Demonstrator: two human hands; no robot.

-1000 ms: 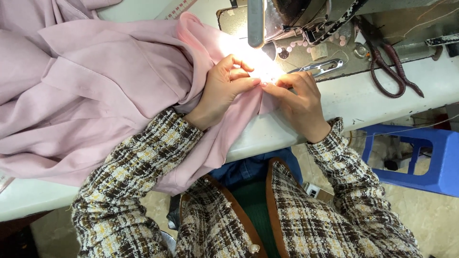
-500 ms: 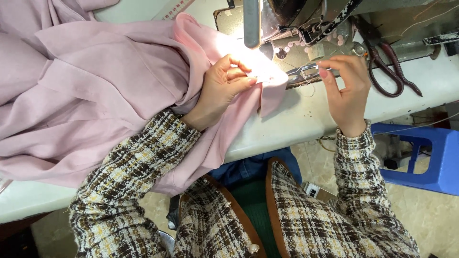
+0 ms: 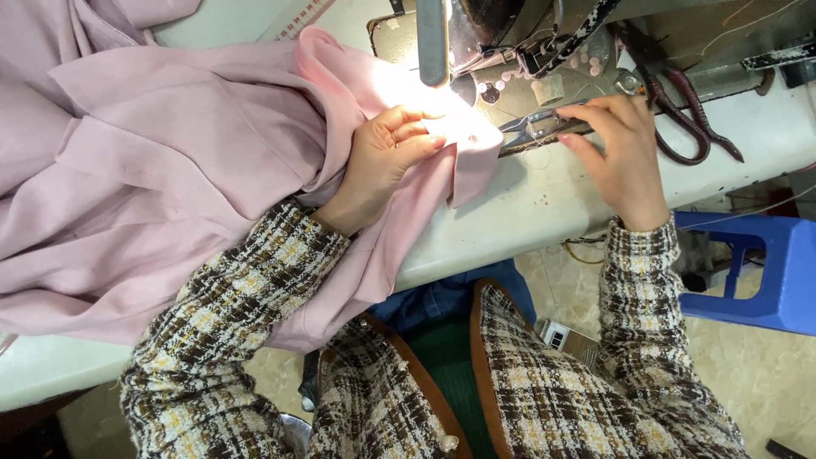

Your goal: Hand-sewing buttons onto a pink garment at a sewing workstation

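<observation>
Head view: left hand (image 3: 387, 166) pinches a fold of pink fabric (image 3: 195, 161) at upper centre, fingers curled on its lit edge under the sewing machine (image 3: 510, 42). Cloth is matte, soft, heaped in folds across the left half of the white table (image 3: 544, 204). Right hand (image 3: 620, 157) grips one pair of small metal snips (image 3: 531, 129), just right of the fabric edge. One pair of dark-handled scissors (image 3: 680, 110) lies upper right. One blue plastic stool (image 3: 756, 263) stands at right.

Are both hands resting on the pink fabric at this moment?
No: only the left hand presses the pink fabric, while the right hand is off it, fingers on the small metal snips beside the sewing machine.
</observation>
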